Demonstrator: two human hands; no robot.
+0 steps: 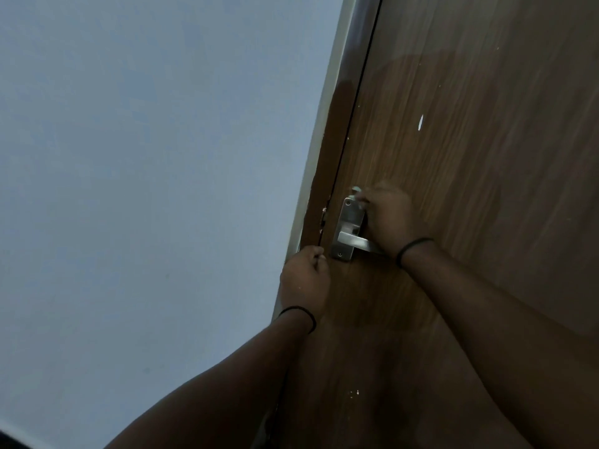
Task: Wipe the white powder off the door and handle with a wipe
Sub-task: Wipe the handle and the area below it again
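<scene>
Nearest, the left hand [304, 280] is curled into a loose fist holding nothing visible, knuckles against the door [470, 157] edge just below the metal plate [348, 228]. Just beyond, the right hand [387, 215] is bunched around a pale wipe [356, 191], pressing it at the plate's top corner, with the wrist covering the outer end of the handle [355, 241]. Farther up the brown wood, a white streak [421, 122] remains, with small flecks near the frame [327, 196]. A grey-blue wall [146, 157] lies left.
</scene>
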